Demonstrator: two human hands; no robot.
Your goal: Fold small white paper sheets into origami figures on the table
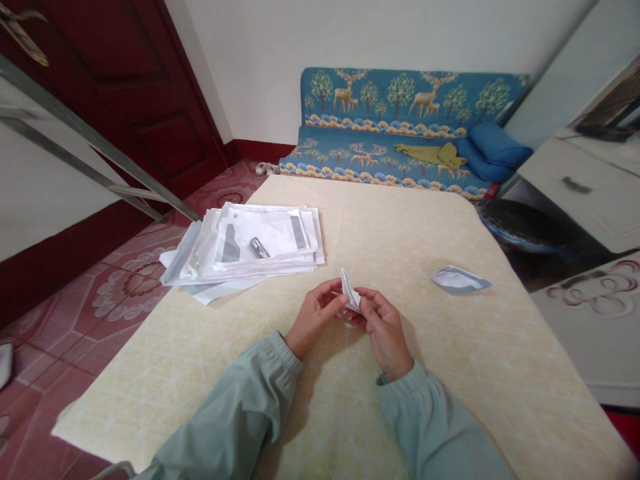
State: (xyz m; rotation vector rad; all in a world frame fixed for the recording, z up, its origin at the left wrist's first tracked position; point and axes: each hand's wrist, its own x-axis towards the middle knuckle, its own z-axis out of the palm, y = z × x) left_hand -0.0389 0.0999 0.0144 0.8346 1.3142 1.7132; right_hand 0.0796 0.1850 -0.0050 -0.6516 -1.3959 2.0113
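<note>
A small piece of folded paper [350, 291], white with grey edges, is held up above the table between both hands. My left hand [319, 315] pinches it from the left with thumb and fingers. From the right, my right hand [386, 328] grips its lower part, the thumb on the near side. Some fingertips are hidden behind the paper and the other fingers. To the right on the table lies another folded paper piece [461, 280], pointed at both ends, white and grey.
A stack of paper sheets and plastic sleeves [240, 250] sits at the table's left, with a small metallic object [259, 247], perhaps a nail clipper, on top. Beyond the cream tabletop [395, 227] stands a blue deer-patterned sofa [380, 150]. A metal ladder-like frame [100, 157] leans at left.
</note>
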